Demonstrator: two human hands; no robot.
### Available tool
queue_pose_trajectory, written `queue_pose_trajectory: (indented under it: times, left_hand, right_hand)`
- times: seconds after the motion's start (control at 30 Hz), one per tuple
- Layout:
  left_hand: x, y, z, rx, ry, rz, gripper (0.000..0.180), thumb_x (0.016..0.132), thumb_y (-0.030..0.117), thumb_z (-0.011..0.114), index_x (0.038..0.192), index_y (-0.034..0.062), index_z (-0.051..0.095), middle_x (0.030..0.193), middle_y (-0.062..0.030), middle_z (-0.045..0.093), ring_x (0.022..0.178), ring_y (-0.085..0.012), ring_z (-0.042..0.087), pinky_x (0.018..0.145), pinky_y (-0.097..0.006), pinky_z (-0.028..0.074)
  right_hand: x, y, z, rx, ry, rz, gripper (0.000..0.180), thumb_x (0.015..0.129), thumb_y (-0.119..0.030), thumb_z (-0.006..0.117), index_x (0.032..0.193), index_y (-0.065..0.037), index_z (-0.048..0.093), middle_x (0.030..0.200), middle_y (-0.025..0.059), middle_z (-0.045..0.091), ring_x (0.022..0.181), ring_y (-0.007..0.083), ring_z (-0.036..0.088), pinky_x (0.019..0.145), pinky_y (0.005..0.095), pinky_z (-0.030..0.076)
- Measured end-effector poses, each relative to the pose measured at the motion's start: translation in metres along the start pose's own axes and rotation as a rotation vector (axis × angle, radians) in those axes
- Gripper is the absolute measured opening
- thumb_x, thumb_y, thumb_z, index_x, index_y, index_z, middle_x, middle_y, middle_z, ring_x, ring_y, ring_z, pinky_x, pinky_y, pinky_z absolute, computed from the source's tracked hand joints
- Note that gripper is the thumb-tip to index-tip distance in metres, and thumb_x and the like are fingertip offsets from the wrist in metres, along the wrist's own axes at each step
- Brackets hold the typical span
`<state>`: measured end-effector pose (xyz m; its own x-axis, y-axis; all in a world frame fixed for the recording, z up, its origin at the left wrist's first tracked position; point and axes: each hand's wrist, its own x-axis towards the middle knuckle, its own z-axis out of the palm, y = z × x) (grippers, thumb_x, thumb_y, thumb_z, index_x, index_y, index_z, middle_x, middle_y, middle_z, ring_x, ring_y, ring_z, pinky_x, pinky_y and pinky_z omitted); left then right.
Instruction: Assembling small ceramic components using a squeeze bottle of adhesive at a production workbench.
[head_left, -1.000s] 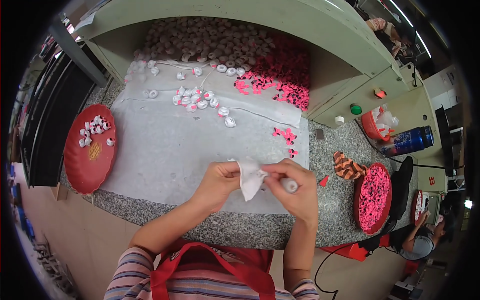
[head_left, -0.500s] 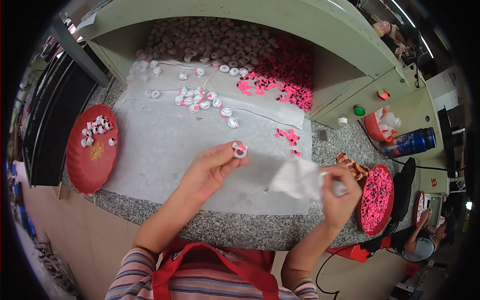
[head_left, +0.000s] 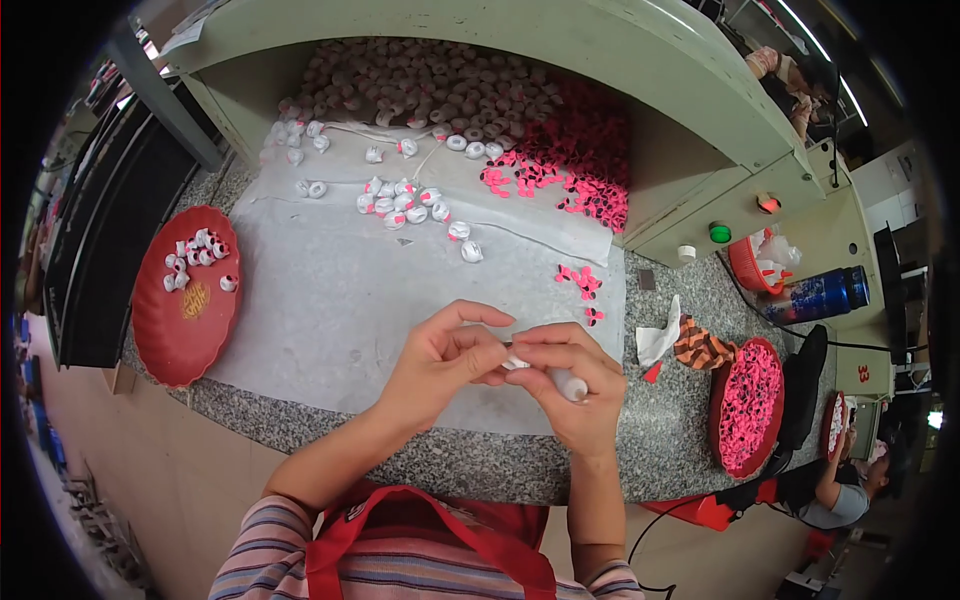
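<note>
My left hand (head_left: 445, 360) and my right hand (head_left: 575, 380) meet over the front of the white sheet (head_left: 330, 300). The fingertips of both pinch a small white part (head_left: 513, 362) between them. My right hand also grips a small white tube (head_left: 572, 385), whose rounded end points down to the right. A crumpled white tissue (head_left: 658, 340) lies on the granite counter to the right of my hands. Loose white ring parts (head_left: 415, 205) and pink pieces (head_left: 590, 180) are spread at the back of the sheet.
A red tray (head_left: 185, 320) with several white parts sits at the left. At the right, a red tray (head_left: 752, 405) holds pink pieces beside an orange patterned thing (head_left: 702, 350). Blue bottle (head_left: 820, 295), red basket (head_left: 745, 262) and another person (head_left: 840, 490) are farther right.
My right hand carried the tissue to the right, left it on the counter and came back. Both hands have closed together again on the small white part.
</note>
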<state>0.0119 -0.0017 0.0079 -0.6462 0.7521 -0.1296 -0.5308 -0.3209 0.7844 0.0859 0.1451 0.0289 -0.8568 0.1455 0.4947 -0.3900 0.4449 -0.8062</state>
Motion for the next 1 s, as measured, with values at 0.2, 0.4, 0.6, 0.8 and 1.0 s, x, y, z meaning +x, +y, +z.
queue_pose_trajectory:
  times: [0.2,0.4,0.6,0.8,1.0]
  left_hand:
    - [-0.005,0.001,0.008,0.198,-0.064,0.239,0.025,0.080,-0.005,0.056,0.105,-0.0045,0.054,0.094,-0.0141,0.061,0.085,-0.0186,0.061,0.074,-0.028,0.051]
    - [-0.006,0.000,0.010,0.160,0.025,0.220,0.023,0.078,-0.006,0.057,0.102,-0.0061,0.057,0.092,-0.0148,0.061,0.080,-0.0193,0.062,0.069,-0.028,0.052]
    - [0.003,0.004,0.003,0.109,0.075,0.112,0.023,0.077,-0.005,0.058,0.100,-0.0055,0.058,0.096,-0.0155,0.061,0.085,-0.0185,0.060,0.074,-0.028,0.050]
    - [0.001,0.003,0.003,0.040,0.083,0.210,0.027,0.076,-0.007,0.057,0.103,-0.0043,0.057,0.103,-0.0157,0.059,0.093,-0.0197,0.058,0.084,-0.031,0.047]
    - [0.001,0.001,0.002,0.054,0.048,0.203,0.028,0.076,-0.009,0.056,0.103,-0.0034,0.057,0.106,-0.0158,0.057,0.096,-0.0205,0.056,0.085,-0.031,0.046]
  right_hand:
    - [-0.006,0.002,-0.002,0.539,0.076,0.400,0.023,0.067,0.004,0.068,0.087,0.005,0.058,0.093,0.0156,0.057,0.069,0.0157,0.058,0.055,0.0233,0.048]
    - [-0.005,0.003,0.002,0.649,0.074,0.480,0.020,0.073,0.005,0.064,0.092,0.004,0.057,0.091,0.0119,0.058,0.073,0.0167,0.061,0.060,0.0241,0.048]
    - [-0.008,0.021,0.011,0.347,0.142,0.107,0.024,0.069,0.007,0.066,0.092,0.004,0.059,0.096,0.0131,0.057,0.075,0.0157,0.059,0.063,0.0246,0.049]
    - [-0.004,0.002,0.017,0.333,0.219,0.196,0.032,0.067,0.012,0.060,0.098,0.003,0.059,0.105,0.0172,0.054,0.072,0.0151,0.057,0.064,0.0248,0.049]
    - [-0.010,0.008,0.018,0.413,0.191,0.404,0.033,0.069,0.012,0.057,0.101,0.004,0.057,0.106,0.0161,0.054,0.075,0.0165,0.059,0.059,0.0239,0.051]
